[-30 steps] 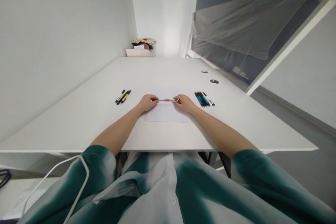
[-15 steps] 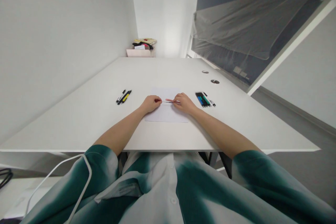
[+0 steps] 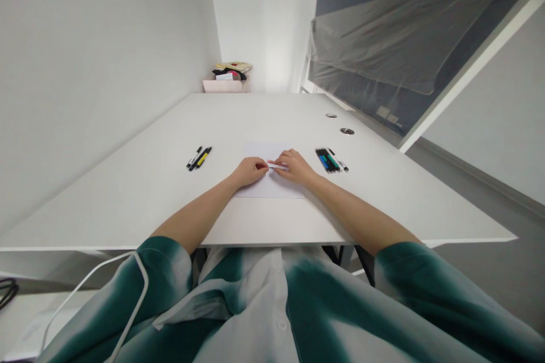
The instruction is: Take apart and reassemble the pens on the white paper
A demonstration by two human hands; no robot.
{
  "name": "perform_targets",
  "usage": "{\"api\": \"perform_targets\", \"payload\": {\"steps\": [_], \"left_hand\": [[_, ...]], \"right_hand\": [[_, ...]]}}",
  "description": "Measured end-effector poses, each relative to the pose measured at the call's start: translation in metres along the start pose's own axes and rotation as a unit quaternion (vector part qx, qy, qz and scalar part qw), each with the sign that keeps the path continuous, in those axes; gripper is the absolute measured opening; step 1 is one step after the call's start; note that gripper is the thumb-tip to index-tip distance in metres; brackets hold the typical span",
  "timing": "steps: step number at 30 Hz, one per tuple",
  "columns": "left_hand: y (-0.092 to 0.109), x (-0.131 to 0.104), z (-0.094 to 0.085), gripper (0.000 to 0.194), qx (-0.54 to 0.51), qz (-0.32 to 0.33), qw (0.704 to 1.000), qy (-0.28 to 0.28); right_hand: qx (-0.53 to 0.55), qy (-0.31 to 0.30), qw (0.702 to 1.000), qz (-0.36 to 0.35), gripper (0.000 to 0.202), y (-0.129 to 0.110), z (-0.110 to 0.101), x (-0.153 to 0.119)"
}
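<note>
"Quick status — where's the slim white item [image 3: 277,166]?"

"Low over the paper sheet [image 3: 269,188], mid-tabletop [image 3: 264,221], nearer the near edge than the far. Exact type unclear, poss. a pen w/ a pinkish bit beside it."

"Grip?"

"L hand [image 3: 250,172]: thumb & fingertips pinched narrow at its L end. R hand [image 3: 297,168]: fingers closed round the R end, hiding part of it."

"And the pens?"

"L pen group [image 3: 199,159], incl. a yellow-marked one, lies btwn sheet & L edge. R pen group [image 3: 331,160], mostly black w/ blue & green, is btwn sheet & R edge, approx. level w/ the L lot."

"How far along?"

"My read: both groups laid out, sheet flat, item in hand — that much done. Setting it down or letting go isn't. Can't make out marks on the sheet's visible part, so can't tell how much is left."
</note>
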State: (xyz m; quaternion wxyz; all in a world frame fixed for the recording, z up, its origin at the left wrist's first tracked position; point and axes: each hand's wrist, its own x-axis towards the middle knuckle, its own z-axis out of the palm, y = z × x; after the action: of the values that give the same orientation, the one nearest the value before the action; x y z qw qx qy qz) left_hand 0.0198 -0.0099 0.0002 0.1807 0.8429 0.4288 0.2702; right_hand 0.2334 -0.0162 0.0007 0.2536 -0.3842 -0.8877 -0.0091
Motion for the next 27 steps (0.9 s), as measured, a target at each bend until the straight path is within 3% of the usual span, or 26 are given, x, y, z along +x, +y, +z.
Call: {"api": "perform_targets", "payload": {"steps": [6, 12, 18, 27], "left_hand": [[-0.001, 0.002, 0.003, 0.02, -0.023, 0.002, 1.0, -0.012], [-0.011, 0.002, -0.005, 0.016, 0.017, -0.025, 0.998, 0.046], [-0.016, 0.003, -0.01, 0.016, 0.097, -0.021, 0.995, 0.006], [-0.018, 0.004, -0.005, 0.02, 0.11, -0.023, 0.994, -0.015]], "right_hand": [[0.003, -0.02, 1.0, -0.02, 0.02, -0.005, 0.006, 0.001], [-0.011, -0.02, 1.0, 0.001, 0.018, -0.003, 0.004, -0.001], [-0.02, -0.043, 0.999, 0.007, 0.02, -0.005, 0.004, -0.002], [-0.033, -0.046, 0.998, -0.005, 0.019, -0.004, 0.005, -0.002]]}}
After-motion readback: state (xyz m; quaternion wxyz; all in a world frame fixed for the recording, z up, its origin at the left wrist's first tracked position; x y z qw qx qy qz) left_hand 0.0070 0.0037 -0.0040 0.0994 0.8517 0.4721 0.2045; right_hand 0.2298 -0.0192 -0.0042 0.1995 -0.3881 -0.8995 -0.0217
